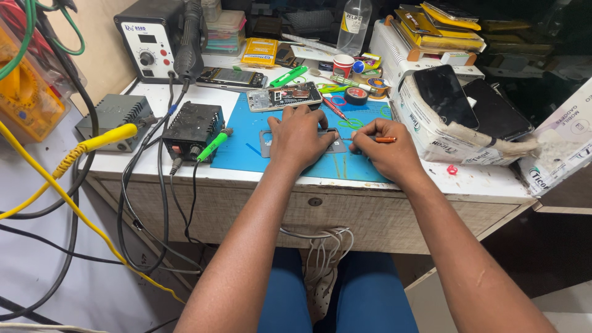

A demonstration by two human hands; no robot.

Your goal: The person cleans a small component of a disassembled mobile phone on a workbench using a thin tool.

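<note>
Fingers of the left hand (300, 137) press flat on a thin grey phone frame (336, 147) lying on the blue mat (246, 139). The right hand (387, 150) pinches an orange-tipped tool (385, 140) beside it. Light, stiff, probably bendable frame; best held by its edges.

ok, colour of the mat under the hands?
Blue mat, under the left hand and right hand; head view.
</note>
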